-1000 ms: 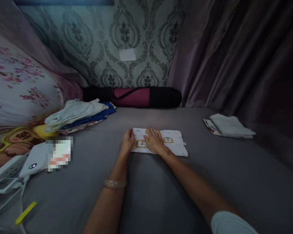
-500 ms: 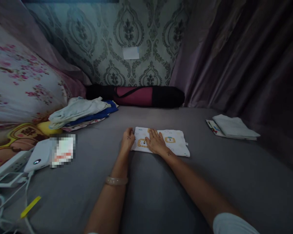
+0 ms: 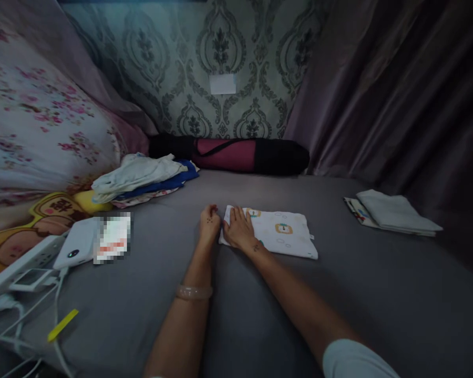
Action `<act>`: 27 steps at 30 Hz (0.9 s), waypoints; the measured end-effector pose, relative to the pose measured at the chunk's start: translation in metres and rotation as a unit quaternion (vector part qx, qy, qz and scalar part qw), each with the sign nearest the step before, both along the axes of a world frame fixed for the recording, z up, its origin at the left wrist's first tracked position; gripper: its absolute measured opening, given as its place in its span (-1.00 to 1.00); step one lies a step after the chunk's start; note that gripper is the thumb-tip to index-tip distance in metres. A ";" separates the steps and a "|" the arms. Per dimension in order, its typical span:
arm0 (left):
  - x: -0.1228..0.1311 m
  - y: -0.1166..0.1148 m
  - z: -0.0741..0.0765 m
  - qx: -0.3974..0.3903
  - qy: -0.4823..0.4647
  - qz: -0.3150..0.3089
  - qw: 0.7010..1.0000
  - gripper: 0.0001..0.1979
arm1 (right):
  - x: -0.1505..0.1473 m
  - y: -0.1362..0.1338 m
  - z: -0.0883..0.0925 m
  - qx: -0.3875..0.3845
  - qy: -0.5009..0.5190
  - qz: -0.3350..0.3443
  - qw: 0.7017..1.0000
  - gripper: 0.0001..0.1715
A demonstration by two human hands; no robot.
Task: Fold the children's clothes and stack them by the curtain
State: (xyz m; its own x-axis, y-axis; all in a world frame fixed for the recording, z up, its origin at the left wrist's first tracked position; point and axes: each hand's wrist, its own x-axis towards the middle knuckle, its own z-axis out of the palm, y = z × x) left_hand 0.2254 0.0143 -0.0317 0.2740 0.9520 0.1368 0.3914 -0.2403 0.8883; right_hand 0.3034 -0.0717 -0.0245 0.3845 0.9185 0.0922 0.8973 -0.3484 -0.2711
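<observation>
A folded white cloth (image 3: 295, 239) printed with orange animal faces and small grey outlines lies flat on the grey sheet in the middle. My right hand (image 3: 239, 229) rests palm down on its left part, fingers stretched out. Close by the cloth's left edge, my left hand (image 3: 210, 223) stands on the sheet with its fingers curled in. Nothing shows in those fingers, though their inner side is partly hidden. A pale bangle (image 3: 194, 292) circles my left forearm.
At the back left lies a pile of clothes (image 3: 142, 176); folded cloths (image 3: 398, 212) lie at the right. A black and maroon bag (image 3: 228, 155) lies along the wall. A white device (image 3: 76, 244), a power strip (image 3: 27, 268) and cables are at left.
My right hand has slid left across the cloth, from near its middle to its left edge. My left hand stays beside that edge. The view has turned slightly left.
</observation>
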 end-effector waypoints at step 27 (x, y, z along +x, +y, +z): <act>0.033 -0.061 0.003 0.276 0.189 -0.265 0.904 -0.57 | 0.107 -0.111 0.016 0.041 -0.032 -0.067 0.996 -0.34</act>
